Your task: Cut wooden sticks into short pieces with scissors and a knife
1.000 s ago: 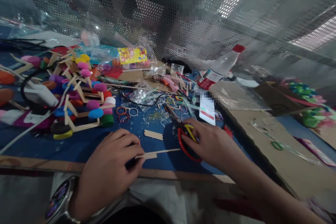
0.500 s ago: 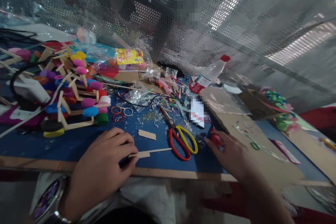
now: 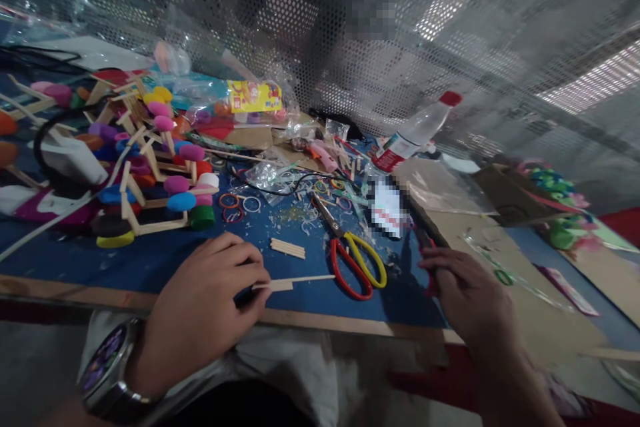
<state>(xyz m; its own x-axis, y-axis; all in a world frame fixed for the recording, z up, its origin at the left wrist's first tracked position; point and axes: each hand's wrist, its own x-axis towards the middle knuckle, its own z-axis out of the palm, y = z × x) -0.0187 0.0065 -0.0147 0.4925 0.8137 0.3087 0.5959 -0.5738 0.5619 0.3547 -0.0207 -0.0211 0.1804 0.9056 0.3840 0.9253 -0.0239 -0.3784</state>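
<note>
My left hand (image 3: 213,310), with a watch at its wrist, rests on the blue tabletop near the front edge. Its thumb and fingers pinch wooden sticks: a long thin stick (image 3: 313,278) and a shorter flat piece (image 3: 283,286) poke out to the right. Farther right, my right hand (image 3: 473,293) is closed around a red-handled tool (image 3: 431,280) whose dark end points away from me; its exact kind is unclear. Between the hands lie scissors (image 3: 359,265) with one red and one yellow handle. A small row of short sticks (image 3: 287,248) sits just beyond my left fingers.
Stick frames with coloured round pieces (image 3: 155,180) crowd the left. Rubber bands (image 3: 233,203), scraps and plastic bags litter the middle. A clear bottle with a red cap (image 3: 417,130) leans at the back beside a blurred-out phone-like object (image 3: 387,208). Cardboard (image 3: 525,293) covers the right side.
My right hand has lifted the red-handled tool off the table and closed round it, its dark end now showing. The left hand still pinches the sticks. The view has shifted slightly.
</note>
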